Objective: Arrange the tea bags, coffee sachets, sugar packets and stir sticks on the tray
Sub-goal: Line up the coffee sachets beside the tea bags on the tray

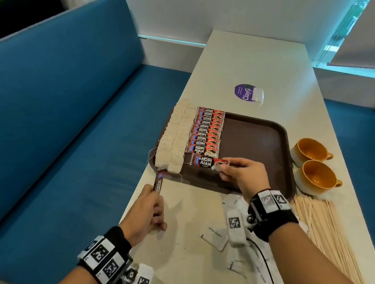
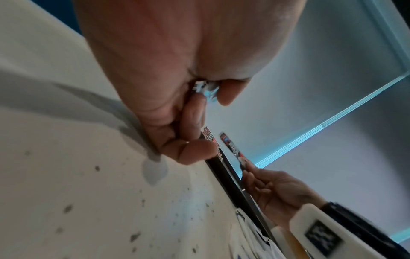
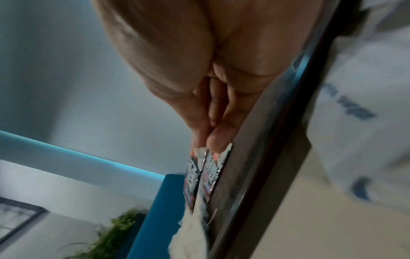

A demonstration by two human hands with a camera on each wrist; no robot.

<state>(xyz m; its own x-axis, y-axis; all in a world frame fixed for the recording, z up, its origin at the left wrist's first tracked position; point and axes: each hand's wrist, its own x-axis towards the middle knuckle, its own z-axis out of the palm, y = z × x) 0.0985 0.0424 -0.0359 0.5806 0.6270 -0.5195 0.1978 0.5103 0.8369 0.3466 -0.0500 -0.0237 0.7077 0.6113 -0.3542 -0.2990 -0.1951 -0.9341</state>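
At the table's near edge, around six o'clock, sugar packets [image 1: 215,237] lie loose under the right forearm, with stir sticks [image 1: 326,232] fanned at four o'clock; neither group is on the tray. At seven o'clock the left hand [image 1: 147,212] curls its fingers round a spare coffee sachet [image 1: 158,183], held on edge just off the tray's near-left corner. Farther in, the right hand [image 1: 241,174] pinches one end of another coffee sachet [image 1: 205,161] between thumb and fingertips, low over the brown tray [image 1: 256,148] and just short of the near end of the sachet row [image 1: 205,132]; whether it touches the tray floor cannot be told. Two columns of tea bags [image 1: 174,138] fill the tray's nine o'clock side. To place it well, the sachet probably wants lowering flat, square with the row, its long edge lapping the last one as the others do, without dragging the tea-bag strings beside it. Two orange cups [image 1: 313,164] stand at two o'clock; a purple sticker [image 1: 244,91] marks the table at twelve.
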